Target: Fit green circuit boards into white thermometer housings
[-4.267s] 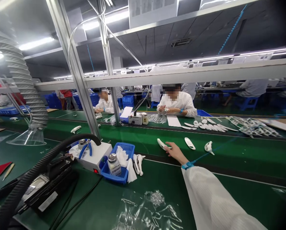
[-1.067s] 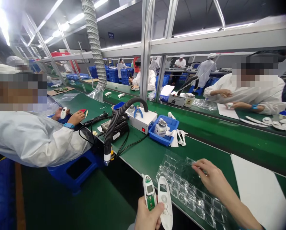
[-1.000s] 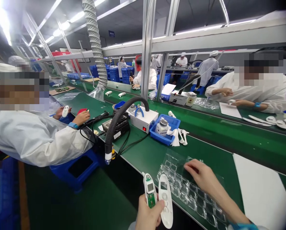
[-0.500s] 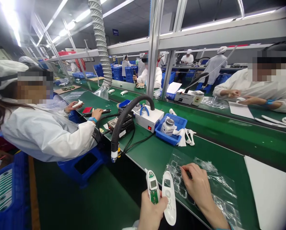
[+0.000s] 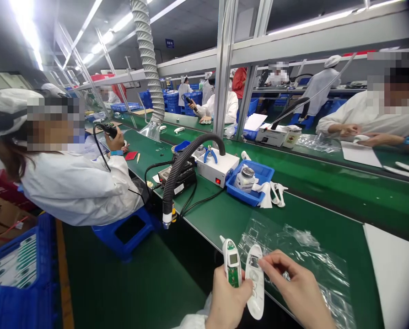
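Well, the person's hands work just off the edge of the green assembly bench [image 5: 328,205]. The left hand [image 5: 227,299] closes firmly around one white plastic shell [image 5: 232,264] holding a green circuit board, with one white cover [image 5: 255,283] beside it. The right hand [image 5: 295,285] is partly curled, its fingertips [image 5: 264,260] touching the cover's upper part. One clear blister sheet [image 5: 314,256] lies on the bench just beyond.

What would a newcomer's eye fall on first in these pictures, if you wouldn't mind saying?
At the bottom, the left hand holds up a white plastic casing with a green circuit board, while the right hand touches a second white shell. Behind them, a black corrugated hose arcs beside a blue tray on the long green workbench.
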`<move>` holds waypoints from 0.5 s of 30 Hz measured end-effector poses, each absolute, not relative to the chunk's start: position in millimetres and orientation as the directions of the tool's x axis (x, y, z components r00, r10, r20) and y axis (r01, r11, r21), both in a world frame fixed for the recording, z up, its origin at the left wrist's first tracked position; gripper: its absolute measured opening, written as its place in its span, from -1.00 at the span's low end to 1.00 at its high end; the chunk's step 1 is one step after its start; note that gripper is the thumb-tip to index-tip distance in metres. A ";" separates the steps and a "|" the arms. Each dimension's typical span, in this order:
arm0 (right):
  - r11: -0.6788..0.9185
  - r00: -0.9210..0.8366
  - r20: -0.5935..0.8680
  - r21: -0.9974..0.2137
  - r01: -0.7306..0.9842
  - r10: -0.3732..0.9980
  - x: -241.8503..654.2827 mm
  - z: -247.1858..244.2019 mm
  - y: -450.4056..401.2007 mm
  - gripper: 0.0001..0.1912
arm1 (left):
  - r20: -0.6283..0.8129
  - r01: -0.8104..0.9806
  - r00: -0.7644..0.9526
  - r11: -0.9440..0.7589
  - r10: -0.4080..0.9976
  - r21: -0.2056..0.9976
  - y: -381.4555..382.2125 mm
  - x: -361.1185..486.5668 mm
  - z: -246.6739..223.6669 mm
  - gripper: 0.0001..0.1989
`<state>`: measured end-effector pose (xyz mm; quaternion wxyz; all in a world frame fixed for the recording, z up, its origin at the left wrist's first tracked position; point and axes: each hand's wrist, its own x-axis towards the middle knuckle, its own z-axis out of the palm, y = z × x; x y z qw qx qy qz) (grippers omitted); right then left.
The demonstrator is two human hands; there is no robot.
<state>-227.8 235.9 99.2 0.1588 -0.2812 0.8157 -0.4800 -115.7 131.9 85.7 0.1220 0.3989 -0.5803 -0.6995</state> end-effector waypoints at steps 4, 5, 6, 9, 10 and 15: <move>0.386 -0.805 0.008 -0.875 -0.293 -0.593 -229.3 97.1 236.5 -0.64 | -0.408 -0.300 -0.658 -0.277 -0.633 0.913 134.4 -118.2 85.9 -0.89; 0.393 -0.810 0.004 -0.873 -0.288 -0.586 -228.8 97.1 236.4 -0.64 | -0.407 -0.298 -0.662 -0.277 -0.630 0.914 135.0 -118.8 85.8 -0.89; 0.401 -0.817 0.001 -0.871 -0.283 -0.576 -228.0 97.0 236.4 -0.63 | -0.408 -0.297 -0.664 -0.280 -0.626 0.913 135.4 -119.3 85.5 -0.89; 0.412 -0.834 -0.010 -0.872 -0.263 -0.552 -224.6 94.8 236.9 -0.63 | -0.417 -0.295 -0.655 -0.295 -0.630 0.909 136.3 -120.1 83.7 -0.88; 0.408 -0.837 -0.013 -0.877 -0.253 -0.547 -223.4 93.1 237.5 -0.64 | -0.421 -0.297 -0.649 -0.299 -0.634 0.907 136.3 -120.0 83.0 -0.88; 0.330 -0.817 -0.043 -0.926 -0.183 -0.574 -217.8 78.8 240.2 -0.69 | -0.429 -0.305 -0.647 -0.302 -0.631 0.903 135.6 -117.8 81.1 -0.87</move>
